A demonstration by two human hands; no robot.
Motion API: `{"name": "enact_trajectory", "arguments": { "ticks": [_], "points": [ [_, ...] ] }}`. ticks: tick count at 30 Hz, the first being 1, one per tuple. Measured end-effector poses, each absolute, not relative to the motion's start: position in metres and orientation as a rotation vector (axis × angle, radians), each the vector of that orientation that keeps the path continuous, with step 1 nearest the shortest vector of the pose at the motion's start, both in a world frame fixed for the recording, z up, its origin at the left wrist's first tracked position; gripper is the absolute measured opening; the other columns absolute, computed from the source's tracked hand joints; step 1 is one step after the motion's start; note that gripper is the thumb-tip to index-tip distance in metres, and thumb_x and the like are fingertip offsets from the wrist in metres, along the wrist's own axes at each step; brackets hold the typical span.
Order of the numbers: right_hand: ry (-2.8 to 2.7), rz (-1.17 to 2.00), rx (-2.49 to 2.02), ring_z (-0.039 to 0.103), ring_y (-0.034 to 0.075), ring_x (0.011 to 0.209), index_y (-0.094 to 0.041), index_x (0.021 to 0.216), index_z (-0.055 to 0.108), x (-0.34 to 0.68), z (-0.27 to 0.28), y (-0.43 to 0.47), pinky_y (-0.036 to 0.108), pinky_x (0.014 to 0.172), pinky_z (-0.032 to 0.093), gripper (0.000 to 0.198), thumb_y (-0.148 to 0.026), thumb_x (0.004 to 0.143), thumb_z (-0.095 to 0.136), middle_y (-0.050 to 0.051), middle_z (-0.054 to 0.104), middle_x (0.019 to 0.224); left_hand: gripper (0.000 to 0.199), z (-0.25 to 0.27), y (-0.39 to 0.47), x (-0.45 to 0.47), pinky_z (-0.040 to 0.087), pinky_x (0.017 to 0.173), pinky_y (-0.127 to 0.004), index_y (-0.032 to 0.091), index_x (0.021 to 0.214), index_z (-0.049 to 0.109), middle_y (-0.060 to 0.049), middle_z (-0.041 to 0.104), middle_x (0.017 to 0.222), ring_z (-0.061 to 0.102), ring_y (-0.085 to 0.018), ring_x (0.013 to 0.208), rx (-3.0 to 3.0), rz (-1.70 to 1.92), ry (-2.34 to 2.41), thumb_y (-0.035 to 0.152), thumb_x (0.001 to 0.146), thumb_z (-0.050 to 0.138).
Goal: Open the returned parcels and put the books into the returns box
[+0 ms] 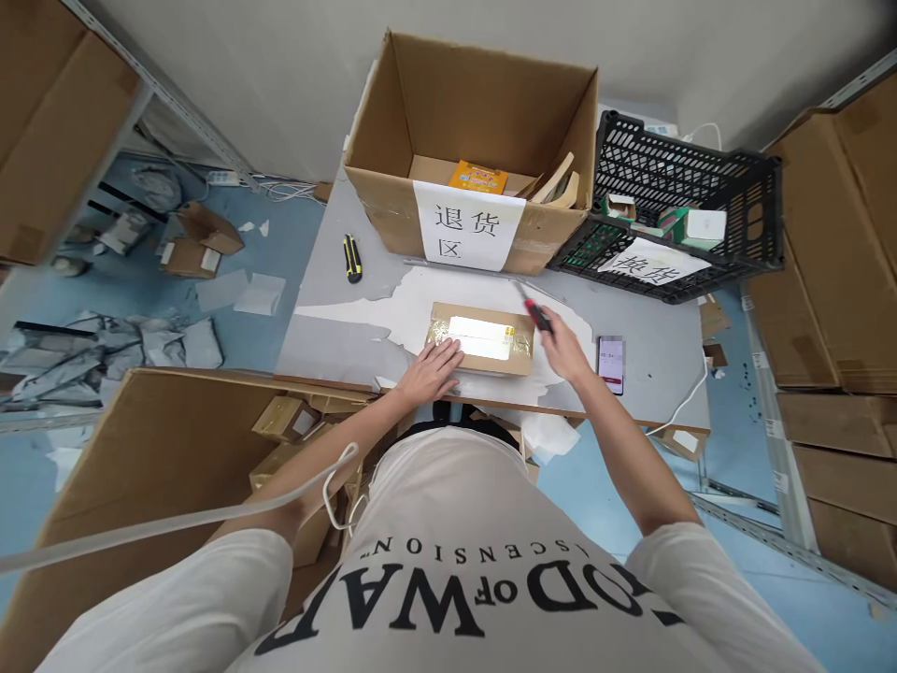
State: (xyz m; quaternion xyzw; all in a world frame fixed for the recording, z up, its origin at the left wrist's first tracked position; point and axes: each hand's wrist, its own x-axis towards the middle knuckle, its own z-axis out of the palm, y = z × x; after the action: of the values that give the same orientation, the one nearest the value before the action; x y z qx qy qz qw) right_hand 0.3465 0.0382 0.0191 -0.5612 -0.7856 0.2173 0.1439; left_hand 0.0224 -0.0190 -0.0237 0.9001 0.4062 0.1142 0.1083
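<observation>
A small taped cardboard box (520,356) with a white label on top lies on the table in front of me. My left hand (431,370) rests flat on its left end, fingers stretched out. My right hand (562,346) is closed around the red and black handle of a utility knife (538,315), just right of the box. The knife's blade points up and to the left, apart from the box. A yellow and black box cutter (351,259) lies farther left on the table.
A large open carton (378,210) and a black plastic crate (757,220) stand at the table's back, both holding goods. A phone (611,365) lies right of my hand. Left below the table stands a big carton (126,467) of small boxes. Shelves flank both sides.
</observation>
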Motion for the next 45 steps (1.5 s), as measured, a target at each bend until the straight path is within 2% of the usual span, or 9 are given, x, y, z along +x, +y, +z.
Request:
{"name": "enact_trajectory", "arguments": {
  "ticks": [3, 7, 14, 18, 24, 30, 34, 39, 45],
  "points": [
    [-2.688, 0.782, -1.284, 0.056, 0.025, 0.113, -0.029, 0.151, 0.026, 0.29, 0.05, 0.058, 0.037, 0.091, 0.044, 0.054, -0.032, 0.097, 0.034, 0.011, 0.056, 0.13, 0.05, -0.034, -0.015, 0.027, 0.028, 0.114, -0.047, 0.014, 0.143, 0.042, -0.016, 0.044, 0.147, 0.035, -0.027, 0.141, 2.679, 0.326, 1.224, 0.029, 0.095, 0.041],
    [-3.077, 0.737, -1.169, 0.063, 0.022, 0.095, -0.039, 0.15, 0.023, 0.24, 0.065, 0.071, 0.031, 0.078, 0.044, 0.054, -0.025, 0.099, 0.032, 0.009, 0.06, 0.118, 0.046, -0.044, -0.016, 0.028, 0.029, 0.113, -0.045, 0.015, 0.14, 0.046, -0.014, 0.048, 0.145, 0.04, -0.025, 0.138, 2.712, 0.385, 1.249, 0.024, 0.096, 0.039],
    [-3.279, 0.591, -1.205, 0.066, 0.025, 0.094, -0.039, 0.152, 0.018, 0.227, 0.076, 0.071, 0.033, 0.077, 0.044, 0.062, -0.014, 0.096, 0.031, 0.013, 0.057, 0.123, 0.047, -0.057, -0.018, 0.025, 0.032, 0.112, -0.044, 0.015, 0.139, 0.048, -0.014, 0.05, 0.143, 0.041, -0.025, 0.137, 2.746, 0.466, 1.223, 0.016, 0.092, 0.043],
    [-3.315, 0.553, -1.261, 0.067, 0.026, 0.095, -0.038, 0.152, 0.019, 0.222, 0.085, 0.067, 0.035, 0.079, 0.045, 0.063, -0.012, 0.095, 0.031, 0.014, 0.056, 0.125, 0.05, -0.059, -0.018, 0.024, 0.032, 0.112, -0.044, 0.016, 0.14, 0.046, -0.013, 0.05, 0.143, 0.041, -0.025, 0.138, 2.758, 0.463, 1.222, 0.009, 0.091, 0.039],
    [-3.354, 0.504, -1.33, 0.067, 0.026, 0.093, -0.039, 0.152, 0.015, 0.222, 0.089, 0.063, 0.033, 0.074, 0.046, 0.065, -0.012, 0.095, 0.03, 0.015, 0.056, 0.124, 0.05, -0.058, -0.018, 0.024, 0.032, 0.112, -0.044, 0.015, 0.141, 0.045, -0.015, 0.052, 0.141, 0.041, -0.024, 0.138, 2.765, 0.454, 1.214, 0.01, 0.091, 0.038],
    [-3.363, 0.529, -1.374, 0.067, 0.024, 0.091, -0.04, 0.15, 0.023, 0.245, 0.082, 0.065, 0.031, 0.069, 0.043, 0.064, -0.01, 0.093, 0.029, 0.013, 0.06, 0.117, 0.052, -0.056, -0.019, 0.024, 0.033, 0.111, -0.044, 0.015, 0.141, 0.044, -0.014, 0.048, 0.144, 0.038, -0.024, 0.139, 2.721, 0.415, 1.222, 0.008, 0.09, 0.036],
    [-3.322, 0.524, -1.47, 0.066, 0.022, 0.083, -0.04, 0.146, 0.034, 0.298, 0.086, 0.06, 0.03, 0.065, 0.04, 0.066, -0.007, 0.089, 0.034, 0.012, 0.063, 0.11, 0.055, -0.054, -0.021, 0.025, 0.033, 0.112, -0.046, 0.016, 0.142, 0.043, -0.013, 0.046, 0.145, 0.035, -0.024, 0.141, 2.652, 0.376, 1.243, 0.006, 0.09, 0.032],
    [-3.254, 0.534, -1.734, 0.063, 0.018, 0.071, -0.044, 0.145, 0.035, 0.377, 0.086, 0.048, 0.029, 0.062, 0.038, 0.072, -0.006, 0.083, 0.041, 0.008, 0.064, 0.1, 0.057, -0.053, -0.02, 0.026, 0.033, 0.112, -0.046, 0.016, 0.143, 0.044, -0.013, 0.047, 0.145, 0.036, -0.024, 0.14, 2.603, 0.352, 1.248, 0.005, 0.088, 0.033],
    [-3.011, 0.622, -1.759, 0.059, 0.015, 0.065, -0.046, 0.139, 0.043, 0.398, 0.08, 0.037, 0.031, 0.064, 0.037, 0.069, -0.007, 0.082, 0.044, 0.006, 0.063, 0.095, 0.057, -0.052, -0.018, 0.025, 0.034, 0.111, -0.045, 0.018, 0.142, 0.044, -0.012, 0.048, 0.144, 0.037, -0.023, 0.14, 2.605, 0.342, 1.259, 0.006, 0.087, 0.034]
  ]
}}
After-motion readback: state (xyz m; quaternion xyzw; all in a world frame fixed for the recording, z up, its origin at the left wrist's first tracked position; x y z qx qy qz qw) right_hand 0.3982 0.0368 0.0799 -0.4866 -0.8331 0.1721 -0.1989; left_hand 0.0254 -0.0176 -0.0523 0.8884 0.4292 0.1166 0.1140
